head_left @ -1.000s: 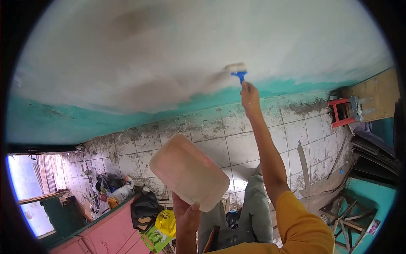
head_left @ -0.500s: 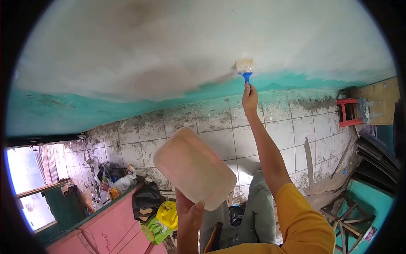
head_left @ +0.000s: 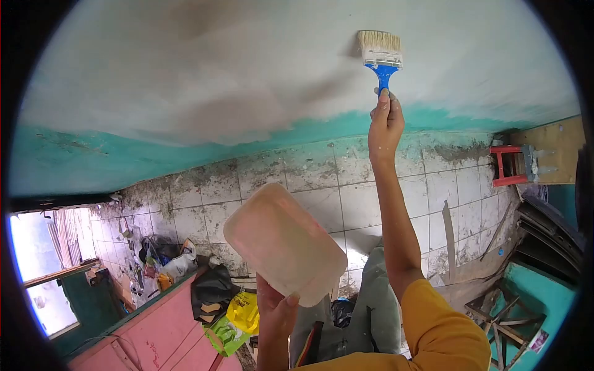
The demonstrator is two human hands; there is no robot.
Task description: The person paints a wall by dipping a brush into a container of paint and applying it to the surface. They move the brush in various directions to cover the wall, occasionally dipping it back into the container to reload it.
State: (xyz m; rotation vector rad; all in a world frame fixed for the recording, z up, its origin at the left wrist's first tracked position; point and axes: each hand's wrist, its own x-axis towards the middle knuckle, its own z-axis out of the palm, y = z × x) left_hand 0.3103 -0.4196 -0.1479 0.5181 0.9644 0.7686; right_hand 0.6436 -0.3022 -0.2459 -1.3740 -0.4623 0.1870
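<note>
Your brush (head_left: 382,57) is now sitting higher than half a second ago: it is leaving the edge of the teal band (head_left: 185,164) and riding up onto the pale, freshly coated part of the wall (head_left: 216,74), and your right arm is stretching further to follow it. The tub (head_left: 283,242) is hardly shifting at all.

Your right hand (head_left: 385,127) is closing around the bottom end of the blue handle, the fingers (head_left: 382,102) wrapping it tightly with only the upper handle and ferrule showing above them. From those fingers the brush is lying at 12 o'clock, its long axis running almost straight up and down, with the bristles at the top pressing flat against the wall. That hand is the only one near the wall.

Your left hand (head_left: 278,312) is staying low, at about 7 o'clock from the brush and well apart from it. It is gripping the tub from underneath, thumb curling over the near edge. The tub is tilting, its long axis running from 10 o'clock to 4 o'clock; you cannot tell from here what is inside it.

Far below, the tiled floor (head_left: 322,185) is showing grime and scraps, and a red stool (head_left: 507,166) is standing at 3 o'clock
</note>
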